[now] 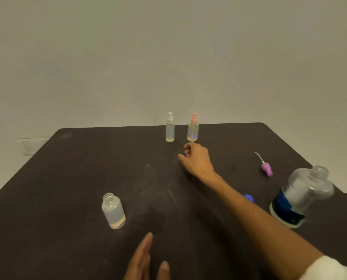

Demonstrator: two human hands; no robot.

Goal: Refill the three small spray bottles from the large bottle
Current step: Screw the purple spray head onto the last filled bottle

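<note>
An uncapped small clear bottle (113, 210) stands at the near left of the dark table (67, 178), partly filled. Two capped small spray bottles stand at the far edge: one with a white sprayer (170, 127) and one with a pink sprayer (193, 128). The large clear bottle (301, 197) with a blue label stands uncapped at the right. A purple spray head (266, 168) lies on the table near it. My right hand (196, 160) reaches out just short of the pink-topped bottle, fingers loosely curled, holding nothing. My left hand (146, 261) hovers at the bottom edge with straight fingers.
A blue cap (248, 197) lies behind my right forearm, partly hidden. A plain wall rises behind the table, with a wall socket (29, 146) low at the left.
</note>
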